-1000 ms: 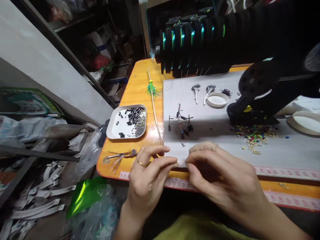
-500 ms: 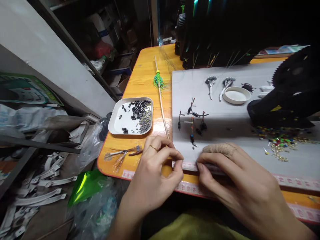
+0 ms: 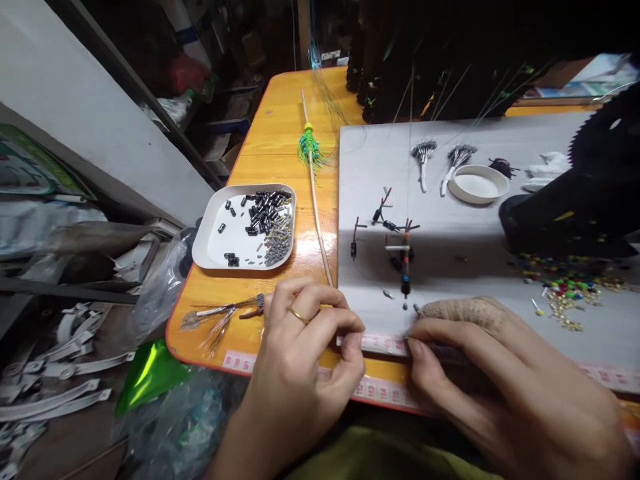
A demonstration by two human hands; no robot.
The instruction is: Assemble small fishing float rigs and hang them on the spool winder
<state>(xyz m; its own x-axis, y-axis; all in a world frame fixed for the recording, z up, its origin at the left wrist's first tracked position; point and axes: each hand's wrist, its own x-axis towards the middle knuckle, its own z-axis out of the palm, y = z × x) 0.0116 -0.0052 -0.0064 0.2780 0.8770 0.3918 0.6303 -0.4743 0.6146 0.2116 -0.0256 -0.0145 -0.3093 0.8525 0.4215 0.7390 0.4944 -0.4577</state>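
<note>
- Left hand (image 3: 306, 353) and right hand (image 3: 487, 377) each press thumb to forefinger; anything pinched is too small to tell.
- Joined pieces (image 3: 354, 249) lie on the board (image 3: 370, 157) beyond; loose tubes (image 3: 270, 210) sit unjoined in the tray (image 3: 207, 248).

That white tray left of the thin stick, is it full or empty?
Partly filled: black pieces and grey pieces crowd the right side of the white tray, while bare bottom shows at its left.

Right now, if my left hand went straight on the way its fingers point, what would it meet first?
Probably your right hand: the left hand is aimed toward it, across the measuring tape. Depth is unclear from this one view, so it might brush the tape first.
</note>
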